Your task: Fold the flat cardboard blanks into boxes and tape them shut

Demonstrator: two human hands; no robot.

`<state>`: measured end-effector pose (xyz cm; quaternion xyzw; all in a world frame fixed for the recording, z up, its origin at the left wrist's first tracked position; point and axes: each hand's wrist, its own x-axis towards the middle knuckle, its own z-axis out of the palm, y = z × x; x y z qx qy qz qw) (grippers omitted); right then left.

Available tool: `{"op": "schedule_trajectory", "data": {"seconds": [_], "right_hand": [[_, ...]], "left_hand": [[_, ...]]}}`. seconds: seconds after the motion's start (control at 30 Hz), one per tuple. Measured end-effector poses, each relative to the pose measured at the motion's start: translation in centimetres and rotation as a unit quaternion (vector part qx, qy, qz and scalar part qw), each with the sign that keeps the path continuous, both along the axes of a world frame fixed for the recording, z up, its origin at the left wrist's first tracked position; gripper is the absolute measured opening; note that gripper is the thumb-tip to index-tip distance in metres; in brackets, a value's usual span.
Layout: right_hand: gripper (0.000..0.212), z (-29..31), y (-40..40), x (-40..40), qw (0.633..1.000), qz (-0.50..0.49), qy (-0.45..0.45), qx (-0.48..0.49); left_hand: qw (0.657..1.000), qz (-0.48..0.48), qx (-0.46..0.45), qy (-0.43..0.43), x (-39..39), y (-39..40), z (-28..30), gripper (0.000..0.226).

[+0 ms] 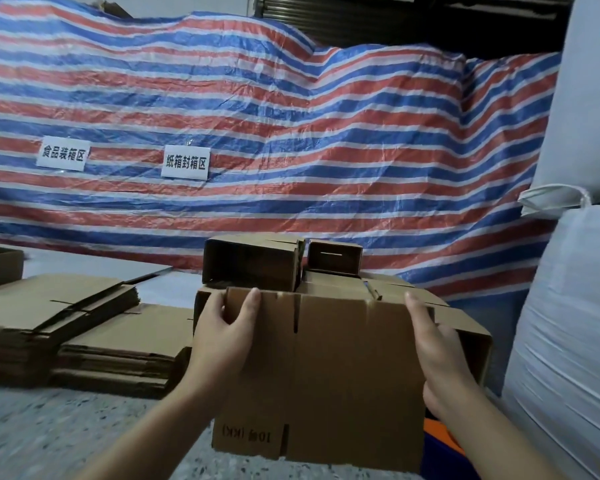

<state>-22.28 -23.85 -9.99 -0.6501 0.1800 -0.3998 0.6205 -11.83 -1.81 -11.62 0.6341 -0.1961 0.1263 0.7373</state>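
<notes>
Cardboard fills the lower middle of the view: a brown corrugated cardboard blank [326, 368], partly opened into a box shape, is held up in front of the person with printed black lettering upside down near its lower left corner. The left hand [227, 332] grips the blank's upper left edge, thumb on the near face and fingers curled over the rim, their tips hidden behind it. The right hand [437, 348] lies flat along the blank's right side, fingers straight and pressing; its palm side is hidden. Behind the blank, several already opened brown boxes [253, 263] are stacked, their lower parts hidden by it. To the left, two low stacks of flat brown cardboard blanks [66, 323] rest on the speckled grey floor [49, 434]. A red, white and blue striped tarpaulin [291, 133] hangs behind, carrying two white paper signs [185, 162]. Large white woven sacks [568, 341] are cut off at the right edge, and an orange and blue object [440, 441] below the right wrist is too hidden to identify.
</notes>
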Motion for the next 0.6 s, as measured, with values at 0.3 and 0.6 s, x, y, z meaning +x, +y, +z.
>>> {"op": "schedule_trajectory", "data": {"seconds": [0.3,0.6], "right_hand": [[0.060,-3.7,-2.3,0.1,0.983,0.160,0.086,0.011],[0.034,-1.0,-3.0,-0.7,0.948,0.297,0.096,0.061]], "left_hand": [[0.998,0.011,0.023,0.053,0.2,-0.1,-3.2,0.022],[0.993,-0.014,0.039,0.110,-0.1,-0.4,-2.0,0.017]]}}
